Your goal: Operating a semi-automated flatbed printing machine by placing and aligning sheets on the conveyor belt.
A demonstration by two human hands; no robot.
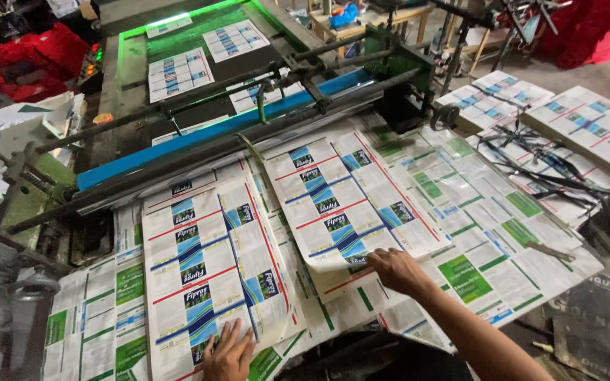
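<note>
Glossy paper label sheets [213, 275] lie below the roller bar [213, 152], dull greasy metal; blue strip [227, 127] behind it looks smooth plastic.

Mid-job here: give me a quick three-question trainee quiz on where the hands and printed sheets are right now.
1. True or false: the right hand lifts the near edge of a printed sheet.
2. What does the left hand rest on?
A. the blue bar
B. a printed sheet
C. a red pile
3. What colour is the long bar behind the sheets?

Key: 1 true; 2 B, the left sheet; 3 blue.
</note>
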